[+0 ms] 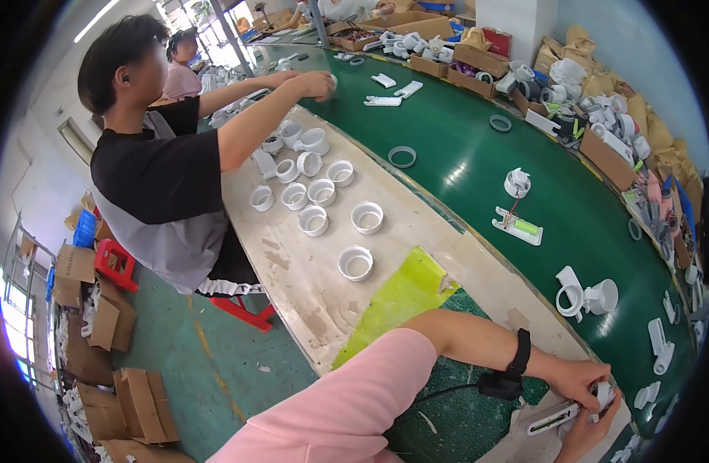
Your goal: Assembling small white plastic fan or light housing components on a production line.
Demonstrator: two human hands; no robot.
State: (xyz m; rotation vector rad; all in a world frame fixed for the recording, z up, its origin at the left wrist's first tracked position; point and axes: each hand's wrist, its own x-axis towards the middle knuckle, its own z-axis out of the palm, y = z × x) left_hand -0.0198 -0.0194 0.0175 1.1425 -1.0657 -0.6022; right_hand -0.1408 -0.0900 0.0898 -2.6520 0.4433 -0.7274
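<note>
At the lower right, my left hand (577, 380) is closed on the round end of a white plastic housing with a long slotted handle (552, 419). My right hand (587, 434) grips the same housing from below, its fingers partly hidden behind the part. A black strap with a small box (502, 384) is round my left wrist. Beyond my hands, on the green belt, lie a white ring-ended part and a white cup-shaped part (601, 296). Farther off rests a white handle part with a green cell (518, 227), joined by wires to a round white unit (517, 183).
Several white round cups (356, 263) stand on the beige worktable (292, 270), near a yellow-green sheet (397, 305). A co-worker (157, 170) sits at the left, arms reaching over the belt (447, 147). Boxes of parts (607, 158) line the far side; cardboard cartons (142, 405) stand on the floor.
</note>
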